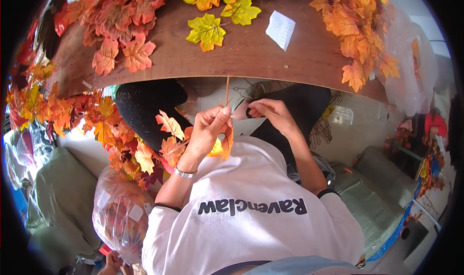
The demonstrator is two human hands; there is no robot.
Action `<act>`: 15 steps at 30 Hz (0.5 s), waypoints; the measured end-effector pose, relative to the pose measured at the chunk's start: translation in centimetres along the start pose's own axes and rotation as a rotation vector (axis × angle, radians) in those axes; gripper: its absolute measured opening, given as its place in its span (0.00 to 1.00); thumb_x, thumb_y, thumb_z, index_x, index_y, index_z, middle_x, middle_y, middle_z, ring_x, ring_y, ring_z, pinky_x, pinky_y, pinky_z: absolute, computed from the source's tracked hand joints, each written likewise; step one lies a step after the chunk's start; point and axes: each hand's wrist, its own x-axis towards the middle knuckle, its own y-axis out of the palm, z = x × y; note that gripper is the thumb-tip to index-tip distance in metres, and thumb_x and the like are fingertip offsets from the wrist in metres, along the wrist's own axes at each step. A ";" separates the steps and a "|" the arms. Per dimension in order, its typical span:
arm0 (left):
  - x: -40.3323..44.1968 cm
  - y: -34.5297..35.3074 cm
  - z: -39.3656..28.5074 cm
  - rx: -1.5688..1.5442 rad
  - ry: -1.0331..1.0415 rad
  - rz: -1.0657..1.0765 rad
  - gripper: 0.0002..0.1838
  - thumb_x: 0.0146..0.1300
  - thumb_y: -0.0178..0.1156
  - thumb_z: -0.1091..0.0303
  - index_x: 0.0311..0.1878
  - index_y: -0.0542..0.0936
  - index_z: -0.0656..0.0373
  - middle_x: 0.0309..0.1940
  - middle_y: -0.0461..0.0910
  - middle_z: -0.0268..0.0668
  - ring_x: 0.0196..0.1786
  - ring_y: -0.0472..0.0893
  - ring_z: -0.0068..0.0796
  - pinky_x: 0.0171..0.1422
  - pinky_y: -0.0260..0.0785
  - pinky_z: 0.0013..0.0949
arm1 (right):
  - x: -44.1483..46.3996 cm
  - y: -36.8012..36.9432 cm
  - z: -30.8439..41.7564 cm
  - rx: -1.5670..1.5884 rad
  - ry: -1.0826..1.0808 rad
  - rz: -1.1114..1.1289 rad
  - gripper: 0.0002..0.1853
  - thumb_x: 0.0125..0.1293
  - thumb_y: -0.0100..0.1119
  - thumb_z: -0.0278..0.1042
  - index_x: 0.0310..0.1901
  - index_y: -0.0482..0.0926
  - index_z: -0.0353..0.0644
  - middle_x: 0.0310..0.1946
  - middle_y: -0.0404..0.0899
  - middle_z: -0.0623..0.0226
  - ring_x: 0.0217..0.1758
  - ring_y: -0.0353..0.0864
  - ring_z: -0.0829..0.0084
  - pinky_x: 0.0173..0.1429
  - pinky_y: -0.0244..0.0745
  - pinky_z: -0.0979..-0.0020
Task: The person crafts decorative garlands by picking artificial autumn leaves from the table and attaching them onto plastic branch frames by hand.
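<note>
My left hand (212,125) is closed around a thin brown stem (227,86) that points up toward the table edge. Orange and yellow artificial leaves (170,125) hang beside and below this hand, over my lap. To its right, my right hand (271,113) has its fingers drawn together near a thin dark strand; what they hold, if anything, is too small to make out. The two hands are apart, just in front of the table's near edge.
On the brown table (169,57) lie red leaves (137,52), yellow leaves (206,31), orange leaves (353,33) and a white paper (280,30). A leaf-filled plastic bag (118,212) stands at lower left. Another person's hand (112,261) shows below it.
</note>
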 end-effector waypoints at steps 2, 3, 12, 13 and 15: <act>-0.1 0.1 -0.1 0.051 0.012 -0.025 0.20 0.66 0.50 0.58 0.21 0.70 0.62 0.13 0.69 0.32 0.16 0.72 0.19 0.15 0.58 0.21 | -0.4 1.7 2.8 0.023 -0.152 -0.054 0.12 0.65 0.52 0.35 0.40 0.77 0.32 0.31 0.78 0.66 0.34 0.76 0.80 0.39 0.72 0.78; -0.1 0.1 0.1 0.046 0.049 -0.017 0.20 0.66 0.50 0.58 0.21 0.70 0.63 0.12 0.69 0.32 0.15 0.71 0.18 0.15 0.58 0.20 | -0.5 2.5 3.7 0.038 -0.225 -0.081 0.12 0.65 0.52 0.35 0.40 0.77 0.32 0.30 0.77 0.67 0.33 0.76 0.81 0.37 0.73 0.79; -0.1 -1.1 0.3 -0.174 -0.084 0.116 0.21 0.68 0.44 0.56 0.30 0.76 0.63 0.12 0.61 0.27 0.14 0.62 0.20 0.18 0.56 0.22 | 1.0 5.4 5.3 0.199 -0.213 0.209 0.05 0.59 0.58 0.25 0.34 0.74 0.34 0.27 0.75 0.69 0.31 0.75 0.82 0.38 0.71 0.79; -0.2 -1.5 -0.2 -0.361 -0.211 0.205 0.19 0.68 0.43 0.58 0.35 0.76 0.63 0.19 0.66 0.30 0.21 0.66 0.21 0.24 0.60 0.23 | 1.1 5.2 5.1 0.212 -0.214 0.214 0.05 0.59 0.58 0.26 0.33 0.74 0.35 0.27 0.76 0.69 0.31 0.74 0.84 0.37 0.71 0.81; 0.0 -1.9 -0.4 -0.356 -0.247 0.230 0.17 0.68 0.43 0.60 0.39 0.75 0.64 0.25 0.69 0.31 0.29 0.71 0.22 0.34 0.65 0.24 | 1.2 4.9 5.0 0.163 -0.135 0.173 0.04 0.60 0.57 0.26 0.34 0.74 0.35 0.25 0.76 0.72 0.28 0.73 0.86 0.31 0.68 0.83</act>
